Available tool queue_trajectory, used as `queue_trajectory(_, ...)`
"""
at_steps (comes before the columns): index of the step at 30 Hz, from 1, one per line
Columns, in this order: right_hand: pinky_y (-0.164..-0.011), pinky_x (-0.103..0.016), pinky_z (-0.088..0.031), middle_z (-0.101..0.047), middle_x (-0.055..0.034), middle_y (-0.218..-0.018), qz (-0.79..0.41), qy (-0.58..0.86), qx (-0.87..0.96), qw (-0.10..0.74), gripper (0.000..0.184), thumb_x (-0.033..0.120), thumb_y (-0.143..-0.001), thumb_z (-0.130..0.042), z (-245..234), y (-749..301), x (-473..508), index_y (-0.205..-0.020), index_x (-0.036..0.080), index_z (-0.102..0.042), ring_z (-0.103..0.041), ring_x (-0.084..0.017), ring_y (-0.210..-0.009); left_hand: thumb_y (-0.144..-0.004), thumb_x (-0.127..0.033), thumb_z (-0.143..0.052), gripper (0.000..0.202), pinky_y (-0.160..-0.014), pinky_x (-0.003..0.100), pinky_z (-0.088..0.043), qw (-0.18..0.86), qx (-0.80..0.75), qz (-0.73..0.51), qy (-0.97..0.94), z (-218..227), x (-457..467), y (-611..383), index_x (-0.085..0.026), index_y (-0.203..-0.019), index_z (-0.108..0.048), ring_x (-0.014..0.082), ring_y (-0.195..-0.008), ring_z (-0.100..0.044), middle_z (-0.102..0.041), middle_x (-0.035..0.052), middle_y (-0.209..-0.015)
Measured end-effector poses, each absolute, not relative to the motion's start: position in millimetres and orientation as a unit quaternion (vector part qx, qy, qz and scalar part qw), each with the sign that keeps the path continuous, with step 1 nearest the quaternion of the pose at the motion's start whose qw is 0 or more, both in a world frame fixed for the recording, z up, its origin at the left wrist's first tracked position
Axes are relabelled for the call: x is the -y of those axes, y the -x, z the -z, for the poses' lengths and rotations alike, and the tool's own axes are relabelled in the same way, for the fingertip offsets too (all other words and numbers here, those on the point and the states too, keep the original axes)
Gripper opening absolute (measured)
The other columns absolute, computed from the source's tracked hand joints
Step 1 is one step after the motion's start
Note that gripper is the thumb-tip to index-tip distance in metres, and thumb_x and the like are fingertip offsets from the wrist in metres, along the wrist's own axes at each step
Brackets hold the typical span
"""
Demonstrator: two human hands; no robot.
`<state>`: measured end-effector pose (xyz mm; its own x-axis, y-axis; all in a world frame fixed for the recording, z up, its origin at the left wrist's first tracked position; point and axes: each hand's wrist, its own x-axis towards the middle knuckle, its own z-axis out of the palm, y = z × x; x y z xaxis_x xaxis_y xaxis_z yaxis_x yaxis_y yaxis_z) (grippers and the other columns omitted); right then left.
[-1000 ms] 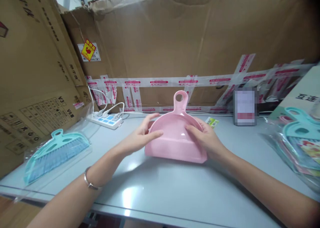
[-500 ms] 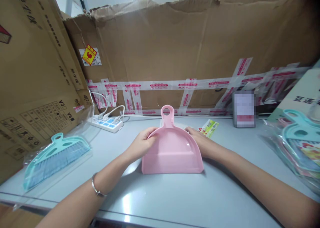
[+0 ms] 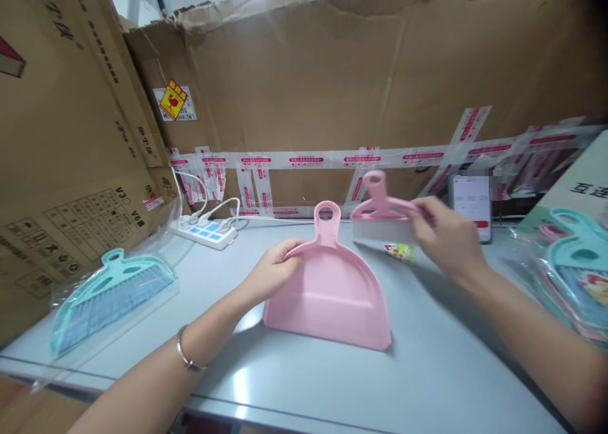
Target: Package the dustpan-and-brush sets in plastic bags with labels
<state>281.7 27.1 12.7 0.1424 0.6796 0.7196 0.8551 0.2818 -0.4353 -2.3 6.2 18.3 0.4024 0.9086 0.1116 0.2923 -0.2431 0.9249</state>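
My left hand point(image 3: 278, 268) is closed on the left edge of a pink dustpan point(image 3: 332, 294), its thumb on the front face. The dustpan's handle loop points away from me and its wide lip faces me. To the right, my right hand point(image 3: 446, 234) grips one end of a pink hand brush point(image 3: 380, 207) with pale bristles pointing down. The brush is held above the table behind the dustpan, apart from it. Below the brush, a small colourful card label point(image 3: 399, 252) lies on the table, partly hidden.
A bagged turquoise brush-and-dustpan set point(image 3: 114, 294) lies at left; more bagged sets point(image 3: 579, 256) are stacked at right. A white power strip point(image 3: 206, 231) with plugs and a phone point(image 3: 472, 206) stand at the back. Large cardboard boxes point(image 3: 304, 85) wall the table's rear and left.
My right hand has lifted the pink brush from behind the dustpan and moved it up and right. The dustpan has tilted slightly, its right front corner nearer me, with my left hand still on it.
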Motion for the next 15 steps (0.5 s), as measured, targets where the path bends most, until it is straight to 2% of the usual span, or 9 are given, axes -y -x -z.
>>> queue_trajectory(3,-0.07,-0.038,-0.04,-0.057,-0.0054,-0.078,0.023,0.547,0.537,0.642,0.024,0.05,-0.082,-0.051,-28.6,-285.6,-21.7,-0.08,0.025,-0.053,-0.053,-0.024,-0.075,-0.076,-0.016,-0.041,0.038,-0.086,0.031,-0.045,0.435,-0.44,-0.352,-0.702,-15.8,-8.0,2.1,-0.02,-0.108,-0.061,0.019,-0.096,-0.058,-0.065,0.0008,-0.102)
queue_trajectory(6,-0.075,-0.04,-0.043,-0.06,-0.0056,-0.088,-0.05,0.503,0.507,0.698,0.027,0.053,-0.081,-0.05,-36.1,-277.3,-16.1,-0.081,0.027,-0.051,-0.056,-0.025,-0.085,-0.075,-0.015,-0.042,0.039,-0.092,0.031,-0.042,0.425,-0.458,-0.373,-0.686,-10.9,-11.6,1.6,-0.021,-0.108,-0.061,0.0195,-0.103,-0.057,-0.065,0.0002,-0.109)
queue_trajectory(8,-0.07,-0.036,-0.045,-0.063,-0.0043,-0.086,-0.107,0.499,0.54,0.669,0.027,0.053,-0.08,-0.053,-34.4,-264.9,-10.2,-0.081,0.025,-0.054,-0.059,-0.023,-0.081,-0.076,-0.017,-0.043,0.038,-0.095,0.033,-0.041,0.427,-0.465,-0.385,-0.673,-7.5,-14.6,1.6,-0.021,-0.11,-0.061,0.0204,-0.106,-0.056,-0.064,0.0005,-0.113)
queue_trajectory(10,-0.064,-0.032,-0.044,-0.063,-0.003,-0.081,-0.149,0.505,0.607,0.596,0.027,0.05,-0.079,-0.056,-27.7,-247.8,-1.5,-0.08,0.024,-0.057,-0.059,-0.021,-0.074,-0.078,-0.02,-0.044,0.036,-0.097,0.033,-0.04,0.432,-0.463,-0.399,-0.664,-4.9,-16.8,1.5,-0.021,-0.109,-0.061,0.0211,-0.11,-0.055,-0.064,0.001,-0.115)
queue_trajectory(13,-0.062,-0.029,-0.042,-0.064,-0.0022,-0.08,-0.181,0.506,0.699,0.473,0.025,0.046,-0.085,-0.05,-12.9,-219.6,12.3,-0.084,0.022,-0.059,-0.058,-0.018,-0.072,-0.082,-0.025,-0.045,0.031,-0.101,0.032,-0.037,0.437,-0.448,-0.424,-0.655,-3.9,-15.9,-0.2,-0.02,-0.107,-0.063,0.0209,-0.115,-0.052,-0.063,0.0022,-0.119)
queue_trajectory(15,-0.064,-0.029,-0.041,-0.064,-0.0022,-0.082,-0.178,0.51,0.718,0.438,0.024,0.043,-0.088,-0.045,-3.5,-204.6,18.0,-0.088,0.022,-0.057,-0.057,-0.017,-0.073,-0.084,-0.031,-0.046,0.03,-0.1,0.031,-0.038,0.445,-0.438,-0.43,-0.652,-4.9,-11.7,-3.5,-0.018,-0.106,-0.063,0.0207,-0.114,-0.053,-0.063,0.0033,-0.118)
